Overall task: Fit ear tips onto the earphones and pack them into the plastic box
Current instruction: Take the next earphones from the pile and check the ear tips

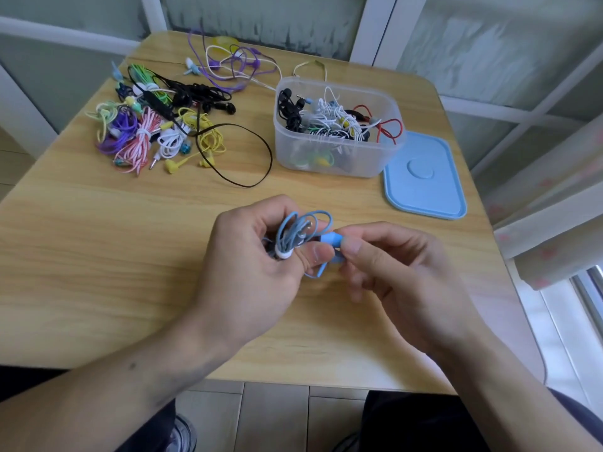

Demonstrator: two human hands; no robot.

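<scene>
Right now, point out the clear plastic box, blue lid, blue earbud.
clear plastic box (326, 158), head view, front wall.
flat blue plastic lid (434, 190), head view, top face.
blue earbud (332, 239), head view, its body.

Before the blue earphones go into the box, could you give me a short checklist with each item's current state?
1. Blue earphone bundle held in left hand: ok.
2. Right hand has a grip on the blue earbud: ok.
3. Ear tip seated on that earbud: cannot tell.
4. Plastic box open, blue lid lying beside it: ok.
5. Room left in the box: ok.
</scene>
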